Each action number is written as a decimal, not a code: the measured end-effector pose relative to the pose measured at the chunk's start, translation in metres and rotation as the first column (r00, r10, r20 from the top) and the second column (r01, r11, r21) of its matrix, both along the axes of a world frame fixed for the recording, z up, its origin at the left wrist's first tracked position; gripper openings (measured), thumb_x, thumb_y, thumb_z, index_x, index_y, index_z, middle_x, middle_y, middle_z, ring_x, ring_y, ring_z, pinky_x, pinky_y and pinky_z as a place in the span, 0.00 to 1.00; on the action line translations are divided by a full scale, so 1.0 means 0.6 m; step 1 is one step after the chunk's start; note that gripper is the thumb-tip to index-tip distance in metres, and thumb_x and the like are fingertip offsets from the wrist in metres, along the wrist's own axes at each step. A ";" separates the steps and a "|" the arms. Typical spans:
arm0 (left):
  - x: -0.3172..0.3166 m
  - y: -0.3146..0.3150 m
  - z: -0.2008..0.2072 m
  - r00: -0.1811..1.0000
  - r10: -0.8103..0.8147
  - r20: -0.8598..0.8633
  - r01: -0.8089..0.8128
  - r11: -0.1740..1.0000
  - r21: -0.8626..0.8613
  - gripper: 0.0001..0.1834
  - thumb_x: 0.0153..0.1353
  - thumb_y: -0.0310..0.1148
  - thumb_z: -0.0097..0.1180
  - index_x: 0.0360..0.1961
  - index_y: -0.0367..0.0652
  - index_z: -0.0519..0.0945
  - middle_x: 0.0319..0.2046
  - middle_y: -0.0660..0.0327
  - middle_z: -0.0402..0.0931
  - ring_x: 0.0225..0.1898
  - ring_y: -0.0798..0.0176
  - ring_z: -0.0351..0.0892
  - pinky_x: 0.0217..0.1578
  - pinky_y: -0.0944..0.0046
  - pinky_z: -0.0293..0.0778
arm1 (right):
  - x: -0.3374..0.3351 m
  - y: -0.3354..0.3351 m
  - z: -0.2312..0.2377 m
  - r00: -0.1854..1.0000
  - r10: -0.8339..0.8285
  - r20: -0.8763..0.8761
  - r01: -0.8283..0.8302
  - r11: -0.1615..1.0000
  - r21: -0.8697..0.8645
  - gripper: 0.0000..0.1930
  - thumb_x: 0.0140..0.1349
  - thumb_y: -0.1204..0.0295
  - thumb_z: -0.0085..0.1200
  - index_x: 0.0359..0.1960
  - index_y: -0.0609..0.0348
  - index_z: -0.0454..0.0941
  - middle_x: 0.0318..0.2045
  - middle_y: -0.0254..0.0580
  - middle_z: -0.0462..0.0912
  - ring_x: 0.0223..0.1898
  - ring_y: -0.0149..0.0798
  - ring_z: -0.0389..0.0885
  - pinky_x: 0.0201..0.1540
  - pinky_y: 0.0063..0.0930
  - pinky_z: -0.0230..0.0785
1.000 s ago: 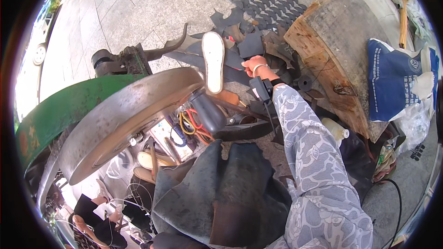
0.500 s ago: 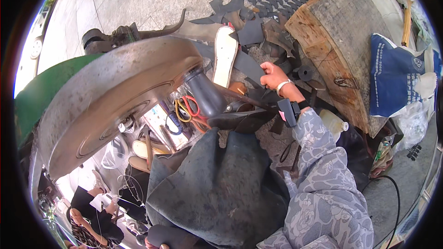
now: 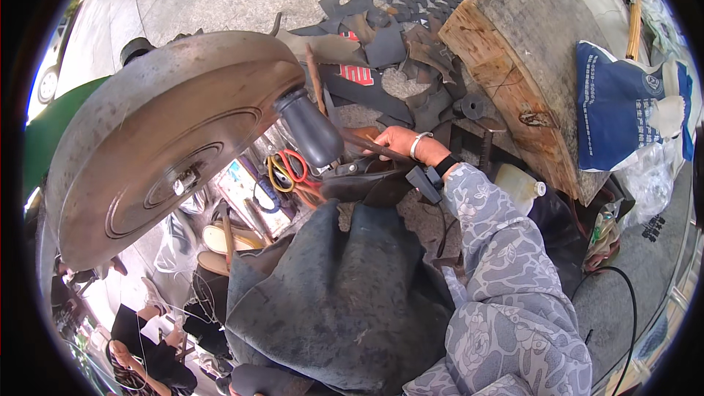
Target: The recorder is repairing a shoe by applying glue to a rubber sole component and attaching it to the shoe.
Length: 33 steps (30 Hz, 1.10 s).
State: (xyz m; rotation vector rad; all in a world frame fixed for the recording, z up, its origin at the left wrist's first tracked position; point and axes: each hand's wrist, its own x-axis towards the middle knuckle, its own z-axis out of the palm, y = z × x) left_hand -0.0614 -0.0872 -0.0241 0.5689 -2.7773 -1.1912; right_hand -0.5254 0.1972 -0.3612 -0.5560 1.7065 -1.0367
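My right hand (image 3: 400,142), with a bracelet at the wrist, is low among dark scraps, beside a slim brown rod (image 3: 364,142). Its fingers are bent together; the rod and shadow partly hide the fingertips, so what they hold is unclear. Just left of it is a black rounded handle (image 3: 311,132) on a large metal wheel (image 3: 172,128). At the bottom edge a little of my left hand (image 3: 235,390) shows, closed at a dark grey rounded piece (image 3: 271,379). A worn dark apron (image 3: 341,301) covers my lap.
Red- and yellow-handled scissors (image 3: 290,169) lie in a tool box (image 3: 246,194). Leather and rubber scraps (image 3: 385,44) spread ahead. A wooden block (image 3: 524,77), a blue bag (image 3: 616,110) and a plastic bottle (image 3: 519,187) stand at right. Another person's arm (image 3: 132,361) shows lower left.
My right hand has come down and left, from the scraps toward the brown rod. The white insole that lay ahead no longer shows; a red printed patch is visible there. The view has shifted slightly.
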 end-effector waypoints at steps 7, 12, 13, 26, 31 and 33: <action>-0.444 0.135 0.078 0.997 0.005 -0.076 -0.015 0.991 -0.136 0.13 0.65 0.28 0.39 0.50 0.42 0.67 0.53 0.50 0.63 0.56 0.50 0.64 0.54 0.46 0.62 | 0.023 -0.036 -0.024 0.978 -0.210 0.014 0.210 0.976 -0.060 0.20 0.49 0.76 0.56 0.47 0.59 0.76 0.26 0.28 0.79 0.28 0.23 0.72 0.33 0.21 0.66; -0.424 0.129 0.078 0.986 -0.070 -0.151 0.033 0.972 -0.235 0.11 0.65 0.29 0.39 0.47 0.41 0.67 0.49 0.50 0.66 0.54 0.50 0.66 0.53 0.46 0.63 | -0.010 -0.039 -0.006 0.827 -0.375 -0.419 0.498 0.834 0.238 0.20 0.46 0.73 0.51 0.45 0.62 0.72 0.38 0.52 0.78 0.39 0.46 0.77 0.44 0.35 0.69; -0.336 0.051 -0.015 0.979 -0.101 -0.178 0.059 0.972 -0.226 0.10 0.65 0.29 0.39 0.46 0.40 0.67 0.48 0.50 0.66 0.54 0.50 0.67 0.53 0.46 0.63 | -0.013 -0.018 -0.003 0.611 -0.377 -0.696 0.620 0.775 0.124 0.18 0.45 0.73 0.50 0.41 0.63 0.72 0.40 0.54 0.76 0.42 0.50 0.76 0.45 0.38 0.68; 0.223 -0.126 -0.130 0.836 -0.376 -0.399 0.160 0.864 -0.478 0.11 0.66 0.33 0.38 0.37 0.36 0.68 0.36 0.49 0.73 0.49 0.51 0.72 0.50 0.48 0.65 | -0.140 -0.064 0.043 0.409 -0.033 -0.912 0.609 0.754 0.246 0.21 0.53 0.74 0.49 0.50 0.45 0.70 0.56 0.42 0.64 0.54 0.52 0.65 0.51 0.46 0.62; 0.216 -0.146 -0.136 0.834 -0.373 -0.407 0.147 0.860 -0.488 0.10 0.65 0.33 0.38 0.38 0.36 0.68 0.36 0.49 0.73 0.49 0.51 0.72 0.49 0.48 0.65 | -0.182 -0.028 0.054 0.678 0.047 -0.733 0.564 0.607 0.561 0.49 0.36 0.68 0.69 0.62 0.39 0.52 0.64 0.44 0.53 0.58 0.54 0.60 0.55 0.49 0.59; 0.214 -0.144 -0.131 0.838 -0.368 -0.404 0.137 0.857 -0.496 0.10 0.65 0.33 0.38 0.38 0.37 0.68 0.36 0.49 0.73 0.49 0.51 0.72 0.49 0.49 0.65 | -0.182 -0.025 0.043 0.706 0.134 -0.695 0.517 0.572 0.636 0.51 0.36 0.66 0.70 0.64 0.37 0.50 0.65 0.45 0.51 0.60 0.54 0.58 0.56 0.50 0.57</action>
